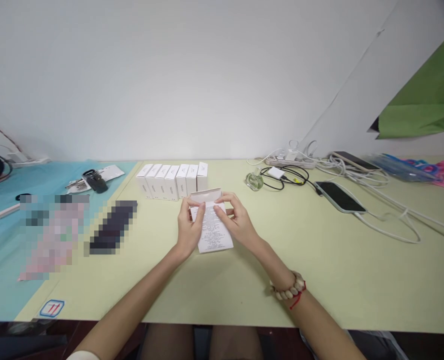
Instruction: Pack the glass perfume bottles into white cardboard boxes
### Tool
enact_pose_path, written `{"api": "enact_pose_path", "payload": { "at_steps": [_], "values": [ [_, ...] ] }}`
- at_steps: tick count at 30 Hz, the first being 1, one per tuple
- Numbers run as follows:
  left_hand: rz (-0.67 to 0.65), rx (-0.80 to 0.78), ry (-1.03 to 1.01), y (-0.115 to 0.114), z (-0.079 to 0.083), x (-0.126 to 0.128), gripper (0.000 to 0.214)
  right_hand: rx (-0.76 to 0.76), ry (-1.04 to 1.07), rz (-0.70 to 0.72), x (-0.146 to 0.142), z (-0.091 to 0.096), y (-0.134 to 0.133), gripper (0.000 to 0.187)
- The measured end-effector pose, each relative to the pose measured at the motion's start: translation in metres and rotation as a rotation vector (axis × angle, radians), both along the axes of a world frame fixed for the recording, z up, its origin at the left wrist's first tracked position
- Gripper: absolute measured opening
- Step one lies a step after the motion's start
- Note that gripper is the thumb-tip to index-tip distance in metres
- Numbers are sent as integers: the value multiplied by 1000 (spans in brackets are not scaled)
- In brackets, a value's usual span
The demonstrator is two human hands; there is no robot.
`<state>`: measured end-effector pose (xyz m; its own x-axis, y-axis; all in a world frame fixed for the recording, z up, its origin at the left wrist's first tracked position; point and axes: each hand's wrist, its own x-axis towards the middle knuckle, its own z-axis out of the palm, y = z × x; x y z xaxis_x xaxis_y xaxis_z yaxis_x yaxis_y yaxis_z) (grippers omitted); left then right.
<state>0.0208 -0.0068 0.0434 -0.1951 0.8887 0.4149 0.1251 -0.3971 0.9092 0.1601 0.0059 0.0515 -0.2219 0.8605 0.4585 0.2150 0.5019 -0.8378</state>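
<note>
A white paper leaflet (214, 230) covered in small dark print is held up over the middle of the table. Its top part is folded at a crease, and its lower end hangs toward me. My left hand (189, 227) grips the leaflet's left edge, thumb on the printed face and fingers behind. On the right edge my right hand (239, 220) pinches it in the same way, and its wrist wears a beaded bracelet (289, 287) with a red string. Just beyond the hands, several small white boxes (172, 182) stand upright in a row.
To the right lie a phone (341, 197) with a cable, a glass bottle (254, 181), a white charger (277, 173) and a power strip (293, 163). On the left, a blue cloth (4, 250) carries a dark jar (95, 181). A numbered label (52, 308) sits near the front edge.
</note>
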Motion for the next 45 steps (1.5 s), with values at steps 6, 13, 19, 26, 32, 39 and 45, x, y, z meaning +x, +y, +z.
{"api": "enact_pose_path", "payload": {
  "at_steps": [6, 13, 19, 26, 32, 39, 45],
  "values": [
    [-2, -66, 65, 5, 1, -4, 19, -54, 16, -64, 8, -3, 9, 43],
    [-144, -240, -115, 5, 1, -2, 26, 89, -205, -597, 53, -39, 54, 49],
    [-221, -364, -326, 7, 1, 0, 32, -92, -465, -754, 80, -73, 85, 37],
    [-266, -416, -358, 7, 0, -1, 35, -90, -473, -771, 90, -76, 109, 45],
    [-290, -406, -333, 5, 0, 1, 34, -59, -465, -770, 94, -80, 113, 48],
    [-272, -396, -335, 9, -2, -1, 35, 31, -399, -910, 93, -71, 104, 35],
    [-215, -378, -299, 12, -4, -1, 36, 62, -297, -1044, 94, -67, 100, 38]
  ]
}}
